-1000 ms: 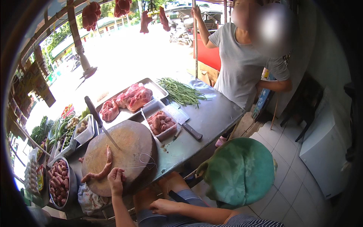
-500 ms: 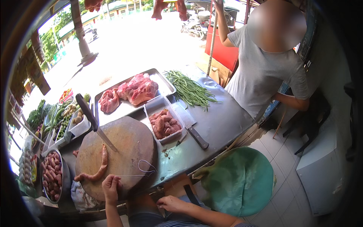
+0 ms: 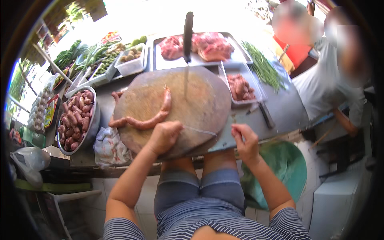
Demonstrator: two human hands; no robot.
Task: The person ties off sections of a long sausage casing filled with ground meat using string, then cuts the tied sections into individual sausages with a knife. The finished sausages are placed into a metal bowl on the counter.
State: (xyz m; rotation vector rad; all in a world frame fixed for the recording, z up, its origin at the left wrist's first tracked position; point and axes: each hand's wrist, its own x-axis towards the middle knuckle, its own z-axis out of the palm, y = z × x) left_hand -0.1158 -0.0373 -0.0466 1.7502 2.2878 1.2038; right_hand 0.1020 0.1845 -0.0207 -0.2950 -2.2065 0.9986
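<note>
A round wooden chopping block stands on the metal counter, with a long curved sausage lying across it. My left hand is closed at the block's near edge, just beside the sausage, pinching a thin pale string. The string runs right over the wood toward the rim. Right of the block, my right hand is raised, fingers half curled and a little apart, with nothing visible in them. A dark-handled knife stands upright, its blade tip on the block.
A metal bowl of short sausages and a crumpled cloth sit at left. Behind the block are a tray of raw meat, a plastic tub of meat and green beans. Another knife lies right. People stand far right.
My view has turned so the block sits nearer the middle. My right hand has risen from near my lap to beside the block. My left hand still holds the string.
</note>
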